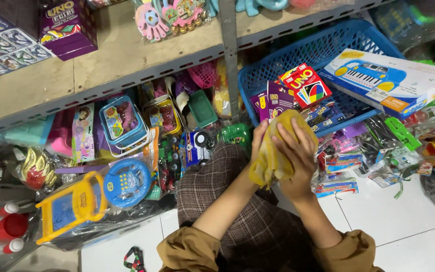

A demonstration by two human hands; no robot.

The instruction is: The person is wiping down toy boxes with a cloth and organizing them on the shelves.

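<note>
sleeves: mustard-brown, pushed up to elbows | forearms: bare | lower garment: brown-grey plaid

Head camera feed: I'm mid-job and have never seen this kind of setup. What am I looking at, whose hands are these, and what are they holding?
There is no machine here. The single picture comes from a camera worn on a person's head, looking down at their own two bare hands. The person sits or crouches low on a white tiled floor, with a knee in checked trousers in front of them.

Both hands are together on a yellow cloth: the left hand is mostly hidden behind it, and the right hand lies over its front. The cloth seems wrapped around something I cannot see.

Just beyond is a blue plastic basket with boxed card games and a toy keyboard box resting on it. Packaged toys crowd the floor under a metal shelf, including a yellow toy cart.
</note>
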